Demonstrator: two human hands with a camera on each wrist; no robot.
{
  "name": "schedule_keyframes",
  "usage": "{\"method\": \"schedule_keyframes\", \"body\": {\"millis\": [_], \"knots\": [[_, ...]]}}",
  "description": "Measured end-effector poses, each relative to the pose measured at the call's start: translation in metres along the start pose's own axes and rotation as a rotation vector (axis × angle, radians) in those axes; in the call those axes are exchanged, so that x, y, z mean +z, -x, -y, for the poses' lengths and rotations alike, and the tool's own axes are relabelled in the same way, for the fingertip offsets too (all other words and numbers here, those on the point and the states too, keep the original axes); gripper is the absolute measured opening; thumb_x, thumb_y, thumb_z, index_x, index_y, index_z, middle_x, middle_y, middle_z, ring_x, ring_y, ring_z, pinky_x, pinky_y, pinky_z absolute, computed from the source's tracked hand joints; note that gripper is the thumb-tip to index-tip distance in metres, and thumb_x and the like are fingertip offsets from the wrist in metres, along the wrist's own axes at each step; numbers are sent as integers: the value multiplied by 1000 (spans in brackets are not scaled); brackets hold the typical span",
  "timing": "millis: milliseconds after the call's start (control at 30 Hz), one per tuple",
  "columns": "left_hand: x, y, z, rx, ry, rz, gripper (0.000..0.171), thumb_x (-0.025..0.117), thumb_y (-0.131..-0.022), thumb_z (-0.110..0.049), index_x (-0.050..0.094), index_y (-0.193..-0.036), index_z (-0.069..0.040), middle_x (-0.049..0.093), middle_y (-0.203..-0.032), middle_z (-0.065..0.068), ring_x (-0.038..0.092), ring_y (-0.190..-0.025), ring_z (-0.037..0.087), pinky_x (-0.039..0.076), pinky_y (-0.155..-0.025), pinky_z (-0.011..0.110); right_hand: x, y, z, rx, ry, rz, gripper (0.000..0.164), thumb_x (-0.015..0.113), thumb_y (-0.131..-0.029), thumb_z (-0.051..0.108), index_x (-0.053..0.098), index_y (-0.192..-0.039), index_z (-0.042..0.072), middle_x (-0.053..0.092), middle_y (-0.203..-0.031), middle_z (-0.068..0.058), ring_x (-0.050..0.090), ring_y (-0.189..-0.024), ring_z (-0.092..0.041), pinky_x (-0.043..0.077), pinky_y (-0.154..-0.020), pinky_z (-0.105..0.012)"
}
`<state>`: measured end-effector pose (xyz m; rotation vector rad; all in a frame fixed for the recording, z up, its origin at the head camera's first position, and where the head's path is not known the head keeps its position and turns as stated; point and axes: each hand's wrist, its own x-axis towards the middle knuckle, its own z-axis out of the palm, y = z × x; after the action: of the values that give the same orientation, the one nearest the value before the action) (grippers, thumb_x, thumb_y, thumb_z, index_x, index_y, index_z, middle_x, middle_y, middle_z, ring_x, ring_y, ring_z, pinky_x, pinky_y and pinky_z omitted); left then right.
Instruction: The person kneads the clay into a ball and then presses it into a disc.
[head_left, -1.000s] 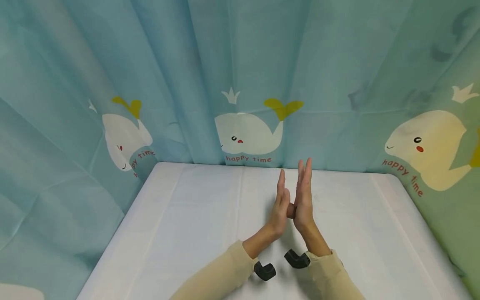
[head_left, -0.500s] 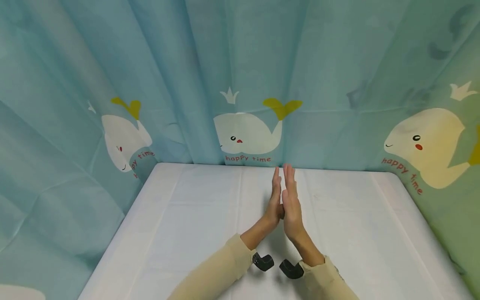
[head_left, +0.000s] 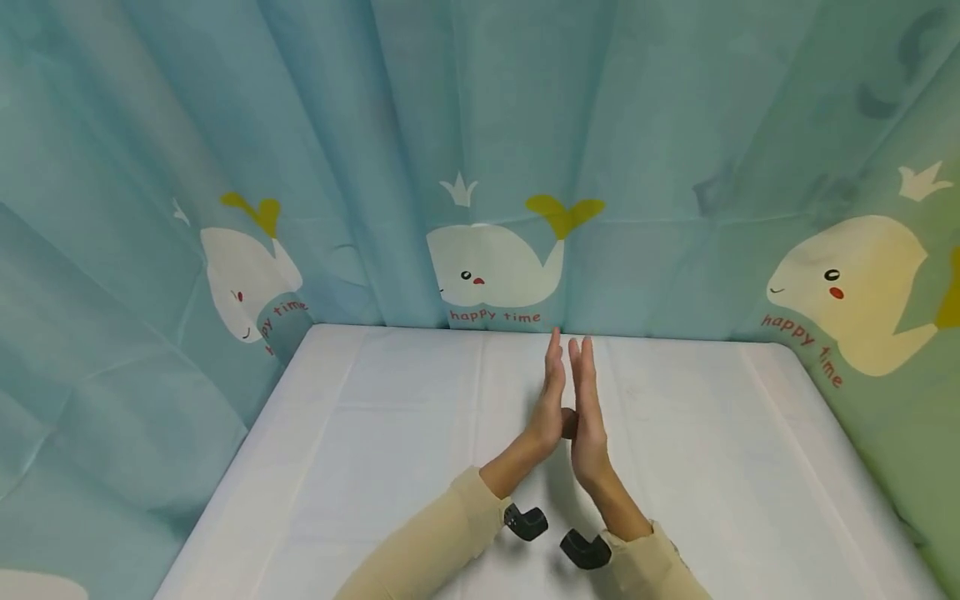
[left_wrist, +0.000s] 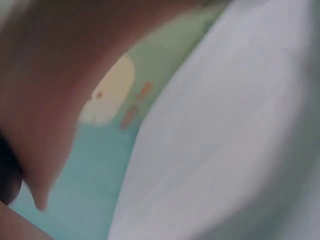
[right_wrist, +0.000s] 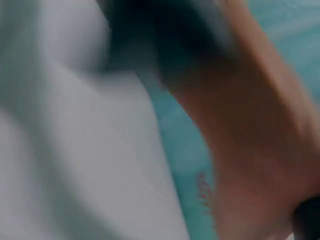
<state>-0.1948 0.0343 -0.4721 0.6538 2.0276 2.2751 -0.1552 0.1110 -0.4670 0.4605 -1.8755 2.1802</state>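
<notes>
A small brown rounded lump (head_left: pixel 570 423) sits between my two palms in the head view, mostly covered by them. My left hand (head_left: pixel 550 408) lies against its left side, palm turned inward and fingers straight, pointing away from me. Facing it, my right hand (head_left: pixel 588 417) presses from the right, its fingers also straight. A narrow gap shows between the two sets of fingers. In the left wrist view a blurred hand (left_wrist: pixel 50 90) fills the upper left, with a dark rounded thing (left_wrist: pixel 7 175) at the edge. The right wrist view shows a blurred hand (right_wrist: pixel 250 125) close up.
Below the hands spreads a white table (head_left: pixel 390 467). A blue-green curtain (head_left: pixel 660 125) with printed whales hangs behind and along the sides. Black wrist cameras stick out from the left cuff (head_left: pixel 480 500) and the right cuff (head_left: pixel 645 550), close to each other.
Both hands have shifted left with the brown lump between them. The right hand has slid back toward me against the left, so its fingertips no longer reach well past the left ones.
</notes>
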Motion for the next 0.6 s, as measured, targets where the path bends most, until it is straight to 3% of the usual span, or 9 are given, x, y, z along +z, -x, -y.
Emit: {"method": "schedule_keyframes", "body": {"millis": [33,133,200,267,367,433,500,567,600], "knots": [[3,3,-2,13,3,22,64,10,-111,-50,2,-167,-22,2,-173,-3,2,-157,17,5,-125,53,-4,-6,2,25,-16,-20,54,12,-113,41,-1,-165,38,6,-172,7,0,-157,-12,23,-114,-25],[10,12,-13,60,15,73,64,10,-111,-49,1,-167,-20,2,-173,-4,1,-157,13,5,-125,48,-17,-21,-3,98,-65,-69,55,14,-112,49,-2,-164,43,4,-172,11,-3,-157,-8,22,-112,-22],[11,11,-20,76,26,77,64,9,-111,-49,-1,-167,-18,0,-173,-3,-1,-157,13,4,-126,48,-19,-22,-10,123,-89,-79,55,13,-112,51,-2,-164,42,1,-172,10,-5,-157,-10,23,-113,-21],[7,4,-25,103,17,56,66,11,-111,-49,-1,-166,-14,0,-173,1,-1,-157,17,3,-125,49,-15,-16,-17,108,-76,-43,55,10,-113,45,-4,-165,37,0,-173,5,-5,-158,-16,16,-118,-18],[-2,-9,-19,124,-39,7,66,12,-111,-49,1,-167,-15,0,-173,2,-1,-158,19,3,-125,51,-1,-4,-16,68,-51,-7,54,7,-114,39,-4,-166,32,2,-173,3,0,-158,-20,26,-115,-21],[-7,-13,-9,107,-68,-10,65,13,-111,-49,1,-167,-17,0,-173,0,0,-158,18,4,-125,52,6,0,-7,35,-10,-5,54,8,-113,39,-2,-166,34,6,-172,3,2,-158,-18,24,-115,-26],[-7,-11,1,80,-62,14,64,12,-111,-49,1,-167,-20,0,-173,-2,0,-157,17,5,-124,53,8,-3,6,7,5,-47,54,13,-113,41,3,-166,37,11,-172,5,5,-157,-15,19,-117,-34],[-4,-5,4,63,-42,51,65,13,-111,-49,0,-167,-19,-2,-173,-2,-2,-157,17,5,-124,53,5,-11,16,4,-8,-94,54,16,-112,45,6,-165,39,14,-171,5,6,-157,-13,13,-119,-34],[-1,-2,3,62,-22,71,65,13,-111,-50,-1,-167,-20,-3,-173,-2,-3,-157,17,5,-125,52,2,-15,18,21,-16,-116,54,17,-112,48,7,-165,42,16,-171,7,6,-157,-10,15,-118,-32]]}}
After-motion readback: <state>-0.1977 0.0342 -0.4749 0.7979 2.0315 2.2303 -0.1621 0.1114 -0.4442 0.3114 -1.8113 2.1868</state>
